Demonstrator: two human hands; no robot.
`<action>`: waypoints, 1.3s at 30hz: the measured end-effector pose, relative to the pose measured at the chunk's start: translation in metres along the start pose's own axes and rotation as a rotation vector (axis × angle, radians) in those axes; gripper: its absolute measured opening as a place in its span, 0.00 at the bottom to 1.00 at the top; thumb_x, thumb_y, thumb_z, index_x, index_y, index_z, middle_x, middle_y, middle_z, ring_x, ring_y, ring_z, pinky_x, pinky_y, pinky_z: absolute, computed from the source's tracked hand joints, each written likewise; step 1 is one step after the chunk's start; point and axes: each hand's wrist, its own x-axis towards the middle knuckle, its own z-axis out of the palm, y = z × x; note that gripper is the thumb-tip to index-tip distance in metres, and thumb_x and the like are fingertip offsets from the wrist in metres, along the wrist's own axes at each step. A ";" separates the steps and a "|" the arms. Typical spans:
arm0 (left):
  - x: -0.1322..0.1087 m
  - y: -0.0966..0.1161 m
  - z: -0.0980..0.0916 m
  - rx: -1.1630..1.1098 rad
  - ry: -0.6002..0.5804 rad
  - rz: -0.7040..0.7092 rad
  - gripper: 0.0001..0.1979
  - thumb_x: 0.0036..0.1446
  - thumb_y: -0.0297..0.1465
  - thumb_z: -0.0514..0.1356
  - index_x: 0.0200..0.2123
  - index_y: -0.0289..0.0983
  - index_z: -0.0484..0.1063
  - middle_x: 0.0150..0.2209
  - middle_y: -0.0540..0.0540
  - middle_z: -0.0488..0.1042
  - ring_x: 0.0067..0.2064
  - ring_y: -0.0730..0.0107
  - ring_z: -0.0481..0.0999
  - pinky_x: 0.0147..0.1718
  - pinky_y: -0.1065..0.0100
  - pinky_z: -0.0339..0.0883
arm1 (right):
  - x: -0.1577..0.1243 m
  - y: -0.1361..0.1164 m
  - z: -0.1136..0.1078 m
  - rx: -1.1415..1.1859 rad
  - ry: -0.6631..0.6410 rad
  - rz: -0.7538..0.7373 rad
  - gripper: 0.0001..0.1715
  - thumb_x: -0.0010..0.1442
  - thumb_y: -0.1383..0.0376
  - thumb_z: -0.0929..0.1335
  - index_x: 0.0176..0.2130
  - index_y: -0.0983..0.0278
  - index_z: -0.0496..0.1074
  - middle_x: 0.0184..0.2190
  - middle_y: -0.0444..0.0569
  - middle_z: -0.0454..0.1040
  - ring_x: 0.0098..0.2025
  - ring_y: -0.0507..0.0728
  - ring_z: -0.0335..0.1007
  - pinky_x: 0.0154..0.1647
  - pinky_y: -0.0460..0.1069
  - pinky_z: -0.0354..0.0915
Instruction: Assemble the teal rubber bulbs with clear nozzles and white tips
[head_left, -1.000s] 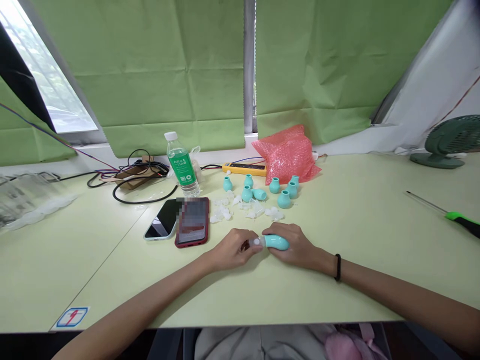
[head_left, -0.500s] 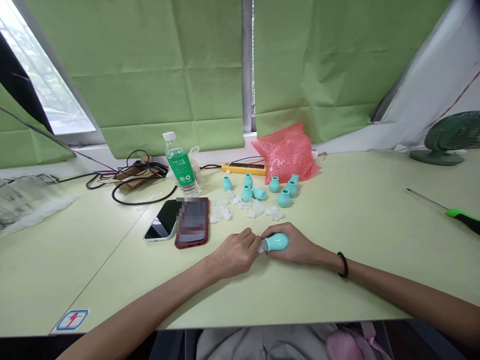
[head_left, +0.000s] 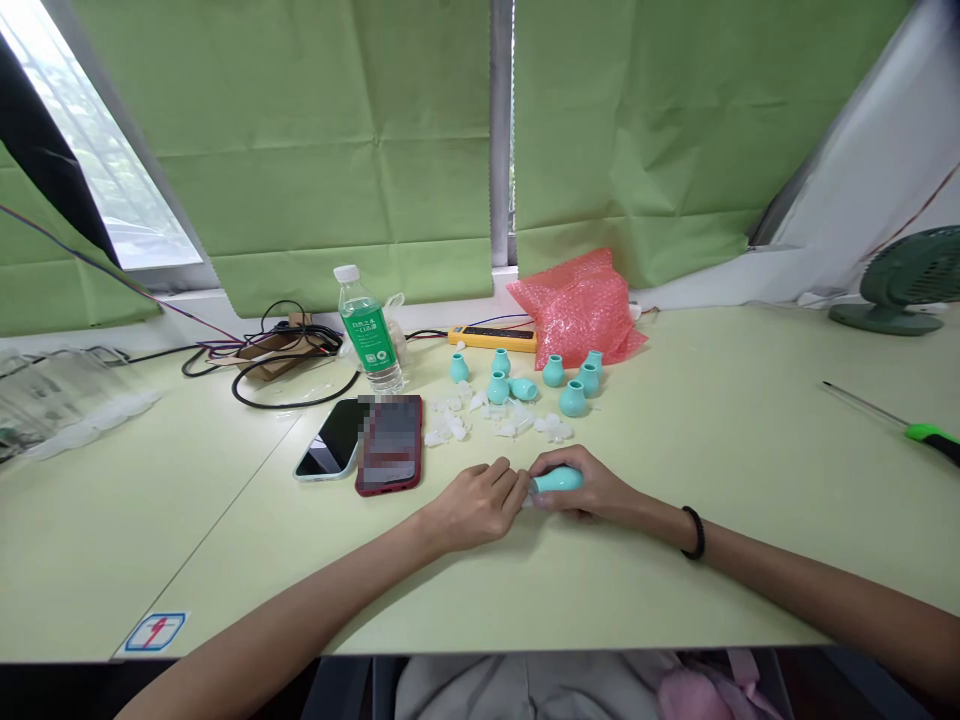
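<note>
My right hand is closed around a glossy turquoise squeeze bulb, which lies sideways with its narrow end toward the left. At that end my left hand pinches a translucent plastic piece, mostly covered by the fingers. Both hands meet just above the table near its front. Beyond them are small translucent plastic pieces in a loose scatter. Behind these stand several more turquoise bulbs with open necks, and one bulb lies on its side.
Two phones, one in a red case and one pale-edged, lie left of the pieces. Behind them stand a water bottle and coiled cables. A pink bubble-wrap bag sits at the back; a screwdriver and fan are rightward.
The whole view has shifted slightly. My right fingers now cover more of the bulb's narrow end, and less of the translucent piece shows between the hands.
</note>
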 end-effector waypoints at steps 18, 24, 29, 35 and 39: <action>0.009 -0.020 0.034 -0.362 -0.187 -0.479 0.28 0.47 0.22 0.49 0.53 0.30 0.47 0.51 0.35 0.57 0.54 0.56 0.53 0.47 0.54 0.53 | 0.018 0.009 -0.008 0.010 0.168 -0.211 0.14 0.41 0.59 0.69 0.26 0.67 0.69 0.19 0.43 0.65 0.17 0.47 0.58 0.14 0.42 0.59; 0.010 -0.024 0.039 -0.360 -0.087 -0.460 0.11 0.49 0.20 0.49 0.36 0.33 0.65 0.37 0.41 0.67 0.42 0.64 0.63 0.39 0.62 0.61 | 0.016 0.010 -0.006 -0.016 0.173 -0.205 0.13 0.42 0.60 0.69 0.27 0.67 0.68 0.19 0.43 0.64 0.17 0.47 0.58 0.15 0.43 0.57; 0.009 -0.022 0.038 -0.453 -0.002 -0.495 0.09 0.46 0.18 0.49 0.26 0.34 0.64 0.28 0.45 0.67 0.36 0.66 0.64 0.32 0.66 0.63 | 0.013 0.006 -0.006 -0.079 0.146 -0.239 0.11 0.42 0.62 0.69 0.27 0.67 0.68 0.18 0.42 0.64 0.17 0.47 0.57 0.17 0.43 0.57; 0.006 -0.015 0.012 -0.847 0.213 -0.746 0.07 0.45 0.25 0.55 0.31 0.35 0.66 0.30 0.48 0.69 0.31 0.73 0.67 0.33 0.67 0.66 | 0.009 0.002 -0.009 -0.174 0.296 -0.358 0.09 0.43 0.62 0.68 0.26 0.67 0.68 0.23 0.46 0.69 0.25 0.51 0.63 0.26 0.45 0.61; 0.003 -0.023 0.000 -1.154 0.227 -0.905 0.10 0.41 0.29 0.59 0.31 0.31 0.70 0.31 0.45 0.71 0.31 0.71 0.69 0.32 0.69 0.67 | 0.010 0.006 -0.013 -0.252 0.379 -0.414 0.09 0.43 0.62 0.68 0.26 0.66 0.68 0.25 0.48 0.71 0.29 0.53 0.66 0.30 0.47 0.62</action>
